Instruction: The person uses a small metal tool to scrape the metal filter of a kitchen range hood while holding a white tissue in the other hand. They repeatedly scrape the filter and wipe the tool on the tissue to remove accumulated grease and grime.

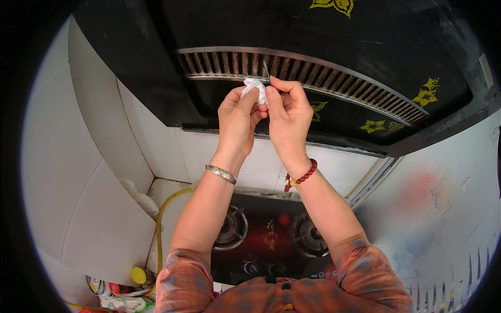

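In front of a black range hood (250,23), both my hands are raised close together. A crumpled white tissue (254,85) is pinched in my left hand (240,113). Between thumb and forefinger, my right hand (289,109) grips a thin metal tool (266,69), its tip pointing up at the slats; its exact kind is unclear. The right thumb is beside the tissue. Just behind the fingers runs the hood's curved vent grille (305,72), its slats stained brown, with metal trim along its edges.
Below my arms is a two-burner gas stove (270,234) with a dark glass top. A yellow hose (159,231) runs along its left side. Jars and packets, one jar with a yellow lid (138,275), stand at lower left. A frosted glass panel (434,203) is at right.
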### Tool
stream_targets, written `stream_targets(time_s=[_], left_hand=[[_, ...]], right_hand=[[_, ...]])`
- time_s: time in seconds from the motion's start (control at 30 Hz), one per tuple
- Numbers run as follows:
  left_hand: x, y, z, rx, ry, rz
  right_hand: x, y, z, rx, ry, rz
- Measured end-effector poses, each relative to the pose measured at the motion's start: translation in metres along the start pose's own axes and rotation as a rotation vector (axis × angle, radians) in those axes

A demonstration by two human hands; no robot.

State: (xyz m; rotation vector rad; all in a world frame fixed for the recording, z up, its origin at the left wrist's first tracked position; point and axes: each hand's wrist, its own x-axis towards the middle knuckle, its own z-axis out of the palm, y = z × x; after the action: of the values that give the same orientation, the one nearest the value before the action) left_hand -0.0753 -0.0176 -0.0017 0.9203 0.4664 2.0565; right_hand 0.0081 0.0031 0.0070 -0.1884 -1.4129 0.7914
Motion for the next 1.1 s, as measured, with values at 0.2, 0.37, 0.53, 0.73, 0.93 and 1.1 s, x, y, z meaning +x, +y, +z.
stream_targets(time_s=[0.2,0.37,0.53,0.73,0.93,1.1], left_hand=[[0.001,-0.001,0.000,0.007,0.005,0.016],[0.001,0.000,0.001,0.004,0.009,0.012],[0.001,-0.001,0.000,-0.003,0.000,0.018],[0.002,-0.002,0.000,-0.015,-0.006,0.019],[0.001,0.000,0.001,-0.010,0.001,0.016],[0.000,0.002,0.003,-0.002,0.011,0.001]], right_hand=[[-0.001,0.004,0.003,0.038,0.016,-0.008],[0.000,0.004,0.003,0.042,0.027,-0.015],[0.000,0.003,0.004,0.055,0.017,0.007],[0.001,0.002,0.003,0.041,0.027,-0.019],[0.003,-0.007,0.006,0.069,0.030,0.057],[0.003,-0.007,0.005,0.059,0.031,0.046]])
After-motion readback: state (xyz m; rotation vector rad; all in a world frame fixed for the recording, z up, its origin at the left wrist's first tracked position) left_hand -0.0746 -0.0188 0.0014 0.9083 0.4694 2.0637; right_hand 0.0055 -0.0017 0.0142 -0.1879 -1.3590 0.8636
